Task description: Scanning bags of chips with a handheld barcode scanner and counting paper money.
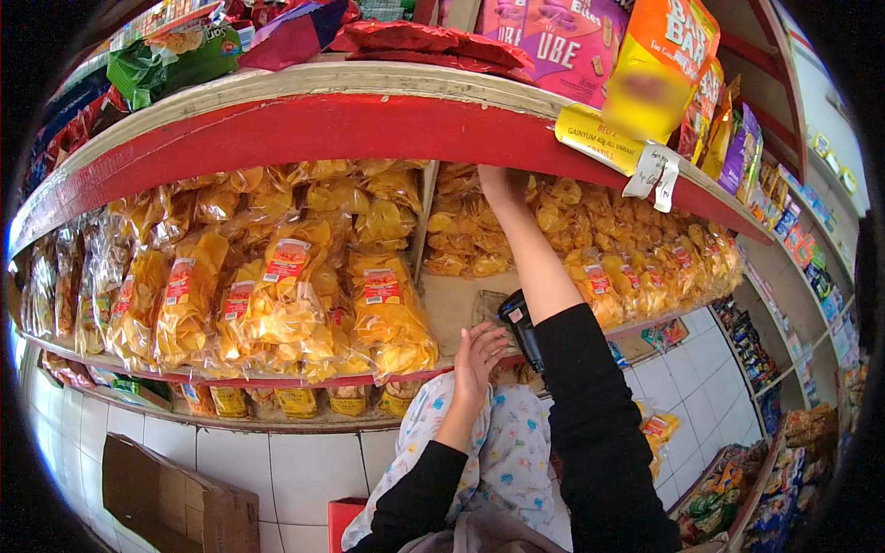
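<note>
My right hand (506,181) reaches deep into the shelf among clear plastic bags of yellow chips (560,214). Its fingers are hidden by the red shelf edge (387,131) above, so what they touch cannot be seen. Palm up, my left hand (478,359) hangs by the lower shelf's front edge, fingers a little apart and nothing in them. Close to it, a black cylindrical object (520,325) leans at the shelf edge beside a grey-green cloth-like piece (494,305). Left of the wooden divider (426,200), larger chip bags with red labels (382,297) stand in rows.
An opened cardboard box (228,515) lies on white tiles (311,470) at lower left. Snack packs crowd the upper shelf, where a yellow promotional tag (598,135) hangs. One chip bag (657,432) is low on the right, near a rack of snacks (726,491).
</note>
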Motion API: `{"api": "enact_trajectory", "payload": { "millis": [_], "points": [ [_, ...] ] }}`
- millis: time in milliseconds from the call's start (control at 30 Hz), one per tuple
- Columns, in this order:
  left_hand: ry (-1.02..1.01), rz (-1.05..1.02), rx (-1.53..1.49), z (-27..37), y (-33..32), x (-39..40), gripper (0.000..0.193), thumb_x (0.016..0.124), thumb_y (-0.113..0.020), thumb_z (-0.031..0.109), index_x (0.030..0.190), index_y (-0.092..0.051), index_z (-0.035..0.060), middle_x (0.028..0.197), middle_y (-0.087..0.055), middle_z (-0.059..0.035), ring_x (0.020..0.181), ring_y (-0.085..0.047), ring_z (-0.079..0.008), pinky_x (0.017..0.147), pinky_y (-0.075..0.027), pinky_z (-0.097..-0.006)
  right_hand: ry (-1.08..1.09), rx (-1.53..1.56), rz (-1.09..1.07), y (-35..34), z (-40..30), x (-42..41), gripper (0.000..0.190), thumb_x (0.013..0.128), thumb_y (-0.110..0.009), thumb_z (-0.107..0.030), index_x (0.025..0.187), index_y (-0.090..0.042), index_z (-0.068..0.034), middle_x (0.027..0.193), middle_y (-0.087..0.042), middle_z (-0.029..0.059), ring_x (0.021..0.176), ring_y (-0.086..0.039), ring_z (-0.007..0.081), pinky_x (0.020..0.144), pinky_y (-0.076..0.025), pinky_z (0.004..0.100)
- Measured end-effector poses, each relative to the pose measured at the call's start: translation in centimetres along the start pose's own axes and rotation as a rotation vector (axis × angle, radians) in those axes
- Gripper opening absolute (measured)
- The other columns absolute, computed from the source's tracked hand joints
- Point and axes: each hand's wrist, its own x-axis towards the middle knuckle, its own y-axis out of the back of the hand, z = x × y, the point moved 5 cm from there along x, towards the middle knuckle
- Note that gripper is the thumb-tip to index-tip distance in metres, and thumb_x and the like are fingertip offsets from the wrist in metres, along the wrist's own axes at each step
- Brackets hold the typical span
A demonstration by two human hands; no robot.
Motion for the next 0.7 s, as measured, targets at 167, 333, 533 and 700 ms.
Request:
{"api": "enact_trajectory", "payload": {
  "millis": [167,333,533,700],
  "points": [
    [0.013,0.009,-0.065,0.0,0.1,0.0,0.056,0.091,-0.032,0.051,0.119,-0.042,0.0036,0.112,-0.053,-0.0136,0.101,-0.051,-0.0228,0.090,-0.039,-0.0373,0.123,-0.126,-0.003,3.1,-2.0,-1.7,0.043,0.083,-0.055,-0.033,0.112,-0.050,-0.002,0.109,-0.055,0.0196,0.100,-0.052,0.0363,0.084,-0.040,0.0425],
    [0.028,0.024,-0.051,-0.4,0.8,0.0,0.055,0.090,-0.035,0.051,0.119,-0.042,0.0045,0.113,-0.052,-0.0128,0.102,-0.050,-0.0237,0.091,-0.038,-0.0382,-0.047,0.064,-0.029,11.9,-3.6,-9.8,0.041,0.085,-0.056,-0.030,0.113,-0.051,-0.001,0.115,-0.053,0.0184,0.107,-0.050,0.0333,0.094,-0.036,0.0394],
    [0.059,0.011,0.057,-1.0,0.9,0.3,0.055,0.089,-0.043,0.046,0.126,-0.040,0.0049,0.123,-0.048,-0.0149,0.116,-0.044,-0.0267,0.099,-0.031,-0.0400,-0.533,0.110,0.212,22.8,4.7,-26.0,0.020,0.085,-0.057,-0.010,0.103,-0.055,0.000,0.104,-0.054,0.0101,0.085,-0.058,0.0153,0.064,-0.047,0.0230],
    [0.045,0.026,0.092,-1.2,1.3,0.9,0.053,0.090,-0.043,0.043,0.126,-0.038,0.0038,0.124,-0.047,-0.0161,0.116,-0.042,-0.0271,0.100,-0.030,-0.0405,-0.827,-0.537,0.128,34.0,12.2,-36.2,0.034,0.077,-0.063,-0.019,0.105,-0.054,-0.001,0.100,-0.054,0.0157,0.091,-0.052,0.0273,0.081,-0.041,0.0349]
  ]
}}
